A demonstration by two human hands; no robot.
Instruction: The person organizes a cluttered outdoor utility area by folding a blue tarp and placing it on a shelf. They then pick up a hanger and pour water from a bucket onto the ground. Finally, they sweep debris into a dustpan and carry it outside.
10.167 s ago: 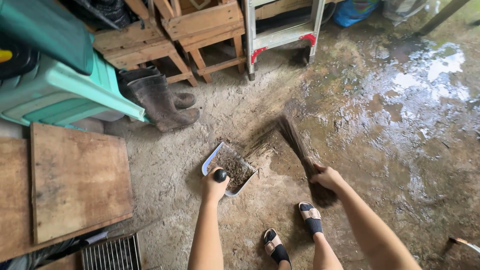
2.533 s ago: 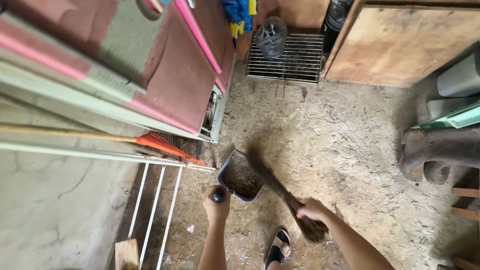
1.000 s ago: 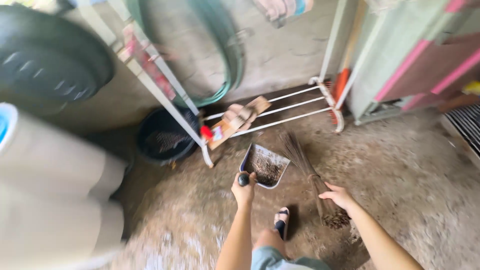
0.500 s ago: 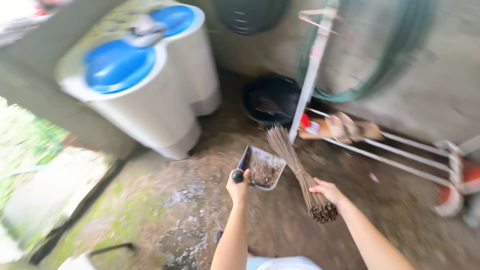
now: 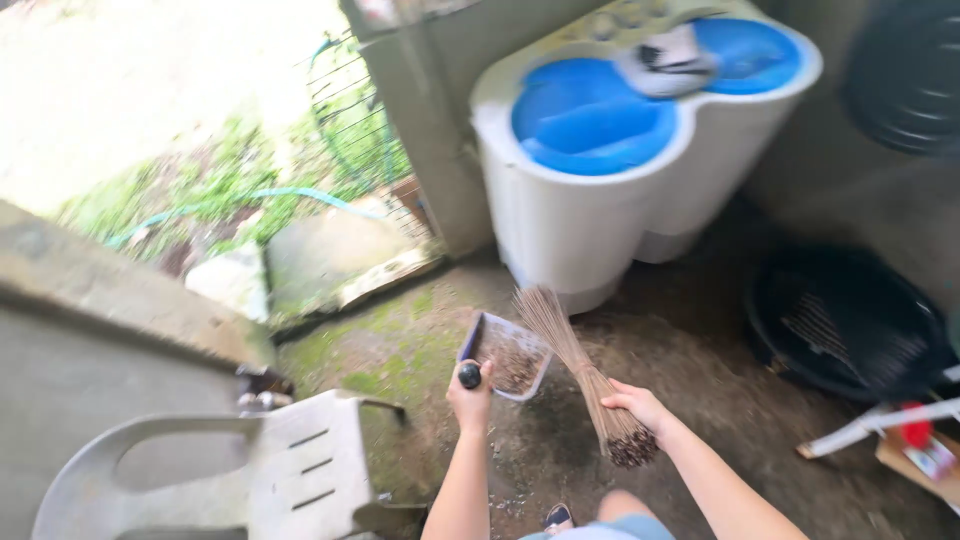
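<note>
While held level out front, dustpan (image 5: 508, 358) carries a load of dirt and grit — gripped by its black-knobbed handle in left hand (image 5: 470, 392), fingers closed tight round the stem. Just right of dustpan, right hand (image 5: 634, 404) wrapped around the bound end of a stick broom (image 5: 578, 372), bristle tips fanning up and touching the pan's far edge. Below dustpan, nearest the body: one sandalled foot (image 5: 557, 518) on damp, gritty concrete floor (image 5: 560, 460). Left of and below dustpan, a grey plastic chair (image 5: 250, 480). Beyond dustpan, a white twin-tub washer (image 5: 620, 170) with blue lids. Right of dustpan, a black basin (image 5: 850, 325) on the floor. Far left beyond dustpan, low wall, mossy patch, then greenery and a hose outside.

Risks, as judged — pan tipping forward or sideways, spilling grit back onto the floor; likely cause, one-handed grip at the handle's end. Broom tips flicking debris out if pressed in harder. Damp, mossy patch left of dustpan — slip hazard in open sandals. Chair edge close enough to catch a knee.
</note>
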